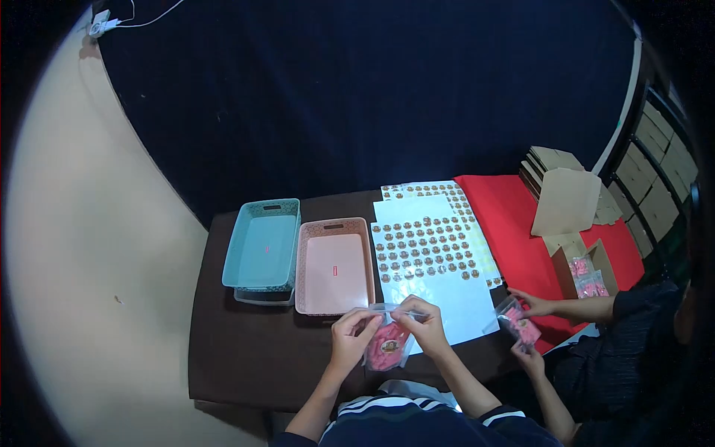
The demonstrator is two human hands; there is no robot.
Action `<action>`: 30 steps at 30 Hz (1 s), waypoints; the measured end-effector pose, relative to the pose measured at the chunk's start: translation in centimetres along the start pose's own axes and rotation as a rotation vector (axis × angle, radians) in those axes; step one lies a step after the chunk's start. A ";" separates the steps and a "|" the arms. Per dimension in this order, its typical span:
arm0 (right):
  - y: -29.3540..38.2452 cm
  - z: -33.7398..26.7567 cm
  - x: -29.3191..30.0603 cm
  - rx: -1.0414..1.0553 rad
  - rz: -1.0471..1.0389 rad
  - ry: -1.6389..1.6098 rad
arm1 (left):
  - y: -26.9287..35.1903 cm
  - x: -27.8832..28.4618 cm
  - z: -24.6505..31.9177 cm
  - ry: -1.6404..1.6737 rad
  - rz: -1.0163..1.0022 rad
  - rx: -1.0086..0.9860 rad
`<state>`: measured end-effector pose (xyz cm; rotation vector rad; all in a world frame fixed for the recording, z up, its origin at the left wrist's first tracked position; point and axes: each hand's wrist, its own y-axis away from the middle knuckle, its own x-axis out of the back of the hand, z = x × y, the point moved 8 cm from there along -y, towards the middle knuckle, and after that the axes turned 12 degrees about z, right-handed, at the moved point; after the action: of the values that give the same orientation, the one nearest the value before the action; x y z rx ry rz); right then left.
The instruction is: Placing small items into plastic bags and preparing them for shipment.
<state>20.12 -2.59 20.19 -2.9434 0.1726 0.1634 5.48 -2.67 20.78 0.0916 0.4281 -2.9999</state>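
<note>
Between my two hands hangs a clear plastic zip pouch (382,357) filled with pink pieces, a round sticker on its front. My left hand (353,335) pinches the left end of its top edge. At the right end of that edge, my right hand (422,324) grips with thumb and fingers. Whether the zip is sealed is too small to tell. Beneath and beyond my right hand lies a white sheet (447,307) bearing rows of round stickers (422,248), with bare backing along its near part.
A pink plastic basket (318,285) and a teal basket (262,246) stand at left on the dark table (251,357). At right, a co-worker's hands (529,304) hold another pouch (519,324). On red cloth (503,223) stand an open cardboard box (567,274) with pouches and stacked cardboard (570,195).
</note>
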 end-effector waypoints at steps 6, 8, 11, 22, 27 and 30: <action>1.2 -0.7 -1.9 0.028 -0.039 0.016 | -0.4 1.4 -0.3 -0.054 0.067 -0.014; 1.6 -2.2 -2.6 0.151 -0.035 0.126 | -0.6 2.5 0.3 -0.132 0.133 -0.034; 2.4 -4.6 -3.0 0.292 0.024 0.193 | -1.1 3.1 2.8 -0.141 0.176 -0.118; 4.4 -7.6 -3.8 0.479 -0.045 0.166 | -0.7 7.3 6.9 -0.359 0.395 -0.368; 3.5 -2.9 3.1 0.228 0.205 0.264 | -1.8 18.8 9.9 -0.232 0.836 -0.385; 2.8 -2.3 3.7 0.166 0.248 0.186 | -2.1 17.9 9.3 -0.392 0.690 -0.377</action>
<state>23.66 -6.16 21.53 -2.7597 0.5501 -0.0872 -12.92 -5.08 28.97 -0.3093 0.7233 -2.1526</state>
